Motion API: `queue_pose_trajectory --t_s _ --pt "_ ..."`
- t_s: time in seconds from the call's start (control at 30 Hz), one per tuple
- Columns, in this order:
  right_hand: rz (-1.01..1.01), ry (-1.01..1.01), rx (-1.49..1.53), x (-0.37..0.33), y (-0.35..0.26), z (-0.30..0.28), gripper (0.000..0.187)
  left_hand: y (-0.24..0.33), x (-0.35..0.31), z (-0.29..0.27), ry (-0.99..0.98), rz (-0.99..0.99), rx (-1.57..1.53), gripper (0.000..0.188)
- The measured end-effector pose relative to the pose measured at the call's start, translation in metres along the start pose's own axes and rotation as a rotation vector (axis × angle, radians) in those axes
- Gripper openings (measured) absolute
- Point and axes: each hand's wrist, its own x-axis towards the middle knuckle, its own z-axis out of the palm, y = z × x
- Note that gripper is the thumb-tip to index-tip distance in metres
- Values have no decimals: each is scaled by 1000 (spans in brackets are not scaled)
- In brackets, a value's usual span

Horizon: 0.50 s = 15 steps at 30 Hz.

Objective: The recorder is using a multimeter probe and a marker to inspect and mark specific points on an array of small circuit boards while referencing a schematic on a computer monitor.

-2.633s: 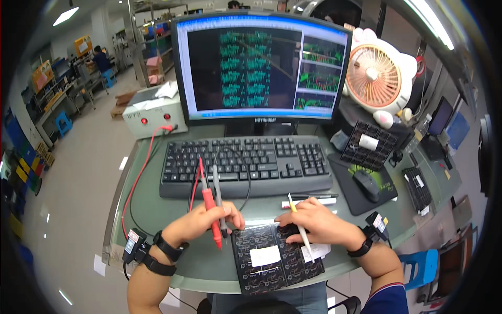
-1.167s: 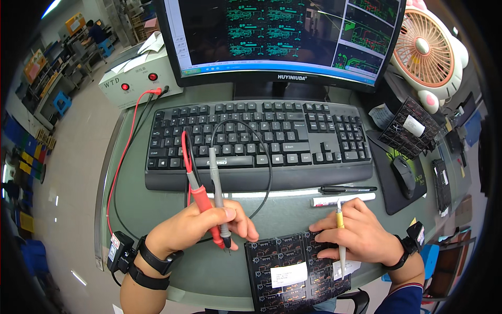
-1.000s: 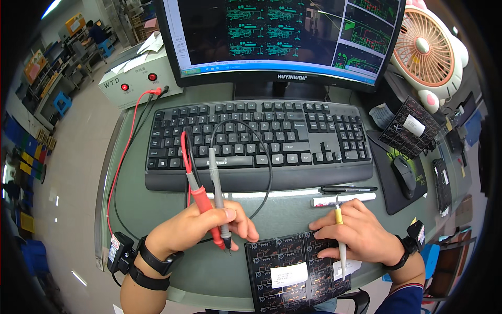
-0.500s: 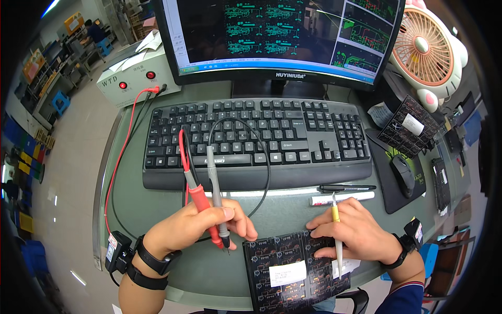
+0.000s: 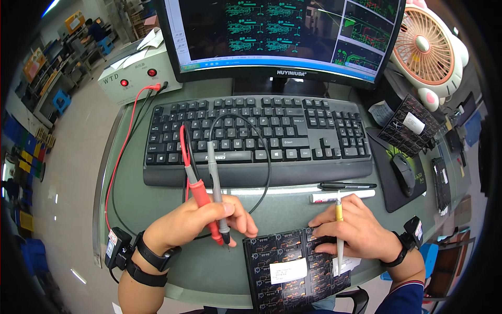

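Observation:
My left hand (image 5: 180, 222) is closed around a red test probe (image 5: 197, 191) and a grey test probe (image 5: 215, 183). Their dark tips point down, just left of a black circuit board panel (image 5: 263, 267) at the table's front edge. A white label (image 5: 288, 271) lies on that panel. Over its right part, my right hand (image 5: 361, 233) grips a slim pen-shaped tool (image 5: 340, 254) with a yellow band and a pale shaft, held nearly upright. Fingers of this hand rest on the panel's upper right part. A second pale label shows partly beneath them.
A black keyboard (image 5: 251, 175) stands before a monitor (image 5: 204, 31) showing board layouts. Probe leads run to a white box (image 5: 137, 91) at the left. A black pen (image 5: 348, 186) and a white marker (image 5: 361, 196) lie near my right hand. Further right are a mouse (image 5: 402, 175) and a fan (image 5: 421, 44).
The view has shifted very slightly. The right hand and its tool have moved a little to the right; both hands keep their grips.

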Motion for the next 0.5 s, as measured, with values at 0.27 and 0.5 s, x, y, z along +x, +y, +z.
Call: queue_pose_trajectory --t_s 0.27,0.5 --pt "16 -4 28 2 0 -1 29 3 -2 2 2 -12 11 40" --pt "36 -8 47 2 1 0 28 2 -1 3 2 -8 12 41"
